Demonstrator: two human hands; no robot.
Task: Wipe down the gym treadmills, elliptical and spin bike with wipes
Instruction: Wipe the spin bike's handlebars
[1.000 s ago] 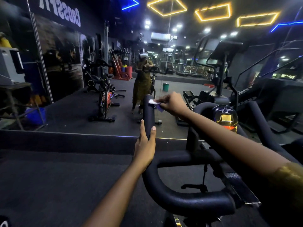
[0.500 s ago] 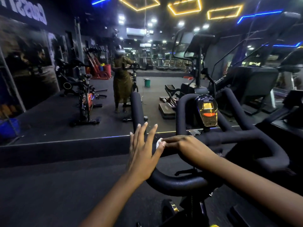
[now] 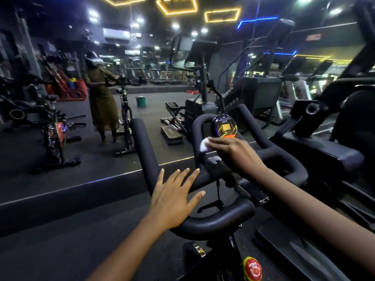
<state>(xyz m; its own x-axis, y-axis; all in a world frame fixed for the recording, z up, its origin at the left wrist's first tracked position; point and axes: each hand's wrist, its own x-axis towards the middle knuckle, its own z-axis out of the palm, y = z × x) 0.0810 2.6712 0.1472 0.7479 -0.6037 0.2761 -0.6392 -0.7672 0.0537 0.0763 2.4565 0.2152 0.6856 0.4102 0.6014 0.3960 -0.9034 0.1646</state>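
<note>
Spin bike [image 3: 215,222] in a dim, neon-lit gym, seen from the headset I am steering. My right hand [image 3: 233,154] has its grip closed on a small white wipe [image 3: 203,146], pinched at the fingertips and held against the inner loop of the handlebar [image 3: 145,151], just below the lit console [image 3: 224,126]. My left hand [image 3: 174,197] has its grip wide and holds nothing, fingers straight and spread over the left side of the bar; I cannot tell whether it bears down.

I judge the job to be partway through the bike: the wipe is at the centre of the bars, while the saddle and most of the frame are out of view. A tall machine with a screen [image 3: 199,51], possibly the elliptical, stands well apart beyond, and nothing shows whether it has been wiped. The treadmills look to be left too.
</note>
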